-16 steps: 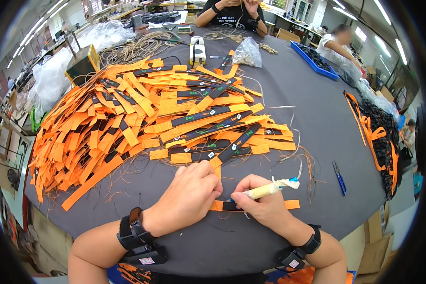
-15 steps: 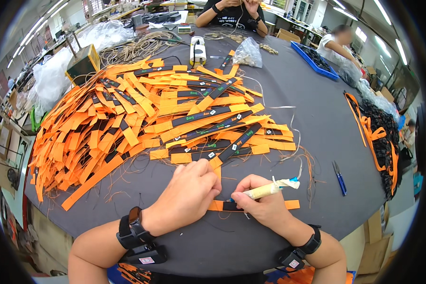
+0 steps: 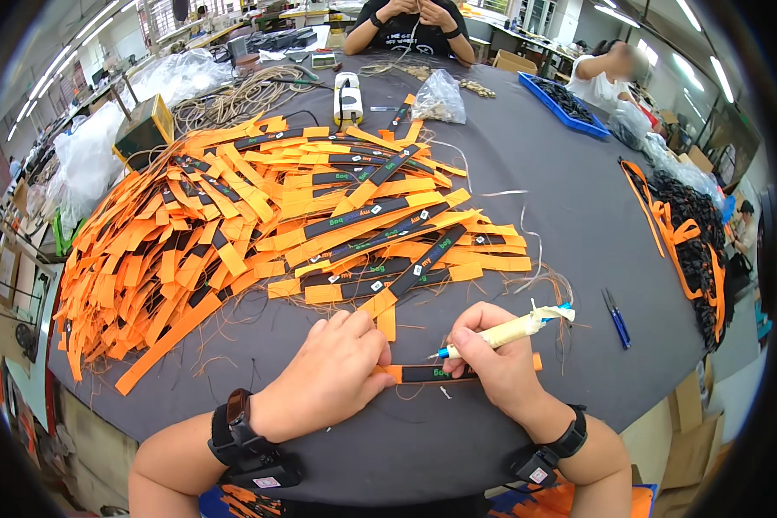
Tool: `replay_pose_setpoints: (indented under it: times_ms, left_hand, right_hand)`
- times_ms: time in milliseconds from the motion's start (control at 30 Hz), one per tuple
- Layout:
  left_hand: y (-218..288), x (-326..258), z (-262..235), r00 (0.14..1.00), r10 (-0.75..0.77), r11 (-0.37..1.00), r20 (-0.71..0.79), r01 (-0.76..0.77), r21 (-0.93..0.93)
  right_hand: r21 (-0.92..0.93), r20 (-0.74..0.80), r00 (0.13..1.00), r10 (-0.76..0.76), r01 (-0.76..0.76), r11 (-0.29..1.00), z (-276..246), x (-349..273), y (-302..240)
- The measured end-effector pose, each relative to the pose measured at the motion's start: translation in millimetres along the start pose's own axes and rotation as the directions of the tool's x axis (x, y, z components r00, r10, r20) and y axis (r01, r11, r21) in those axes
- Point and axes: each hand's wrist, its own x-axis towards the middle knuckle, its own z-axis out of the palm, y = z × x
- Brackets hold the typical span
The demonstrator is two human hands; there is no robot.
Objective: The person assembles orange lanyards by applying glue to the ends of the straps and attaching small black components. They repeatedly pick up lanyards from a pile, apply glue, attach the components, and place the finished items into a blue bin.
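Observation:
A black strap with orange ends [image 3: 419, 374] lies crosswise on the table in front of me. My left hand [image 3: 332, 363] is closed, its thumb and fingertips on the strap's left end. In my right hand [image 3: 502, 369] is a pen-shaped tool [image 3: 511, 330], wrapped in cream tape, with a blue collar and a thin pointed tip. That tip is just above the far edge of the strap, pointing left. My right fingers partly cover the strap's right half. Beyond my hands spreads a large pile of similar orange and black straps [image 3: 319, 229], with loose threads along its near side.
Blue-handled tweezers [image 3: 617, 321] lie to the right. Black and orange straps [image 3: 691, 250] are heaped at the right edge, with a blue tray [image 3: 565, 105] behind. A white power strip [image 3: 348, 99], a clear bag [image 3: 440, 97] and coiled cord [image 3: 242, 95] sit farther back. Two co-workers sit beyond.
The tool's tip has come out from beside the strap and is now slightly above it. My right hand has shifted right and up, showing more of the black part. My left hand moved slightly left.

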Motion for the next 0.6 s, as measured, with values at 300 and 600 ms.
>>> replay_pose_setpoints:
  times_ms: [300,600]
  left_hand:
    - [7,0,8,0.999,-0.019,0.994,-0.048,0.013,-0.111]
    - [7,-3,6,1.0,-0.015,1.0,0.012,0.015,-0.024]
  right_hand:
    - [-0.142,0.02,0.978,-0.209,0.21,0.967,-2,-5,-4]
    - [-0.11,-0.025,0.972,-0.234,0.23,0.967,-4,-5,-7]
